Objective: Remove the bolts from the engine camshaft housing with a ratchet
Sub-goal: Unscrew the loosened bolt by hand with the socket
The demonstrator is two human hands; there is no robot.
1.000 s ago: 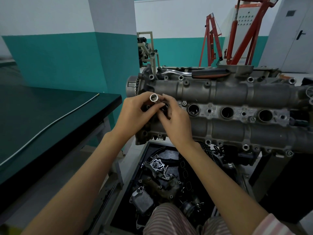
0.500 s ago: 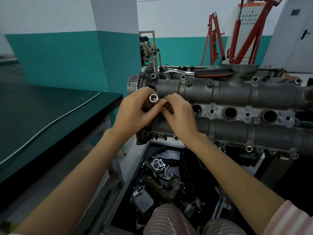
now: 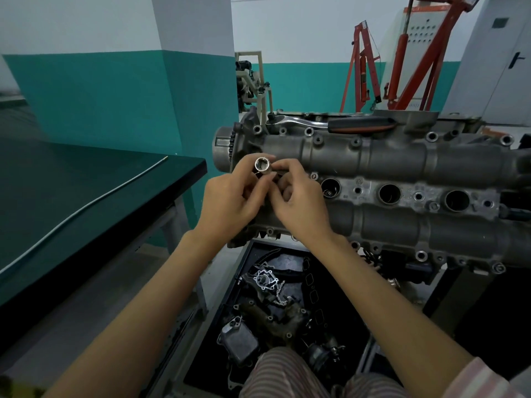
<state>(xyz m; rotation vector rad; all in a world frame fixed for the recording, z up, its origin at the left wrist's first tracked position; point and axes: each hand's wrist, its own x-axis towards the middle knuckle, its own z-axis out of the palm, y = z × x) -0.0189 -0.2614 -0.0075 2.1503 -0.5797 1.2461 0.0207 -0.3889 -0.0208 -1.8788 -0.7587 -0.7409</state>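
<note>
Head view: both hands (image 3: 230, 202) (image 3: 301, 205) grip a socket (image 3: 262, 165) — beside the housing's (image 3: 402, 159) left end.

head view, looking down, close.

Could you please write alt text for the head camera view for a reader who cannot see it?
Two hands, left hand and right hand, together hold a silver socket in front of a grey engine. A ratchet lies on top of the engine, untouched.

A dark workbench (image 3: 86, 196) stands left, red hoists (image 3: 370, 67) behind (parts tray (image 3: 275, 311) below).
</note>
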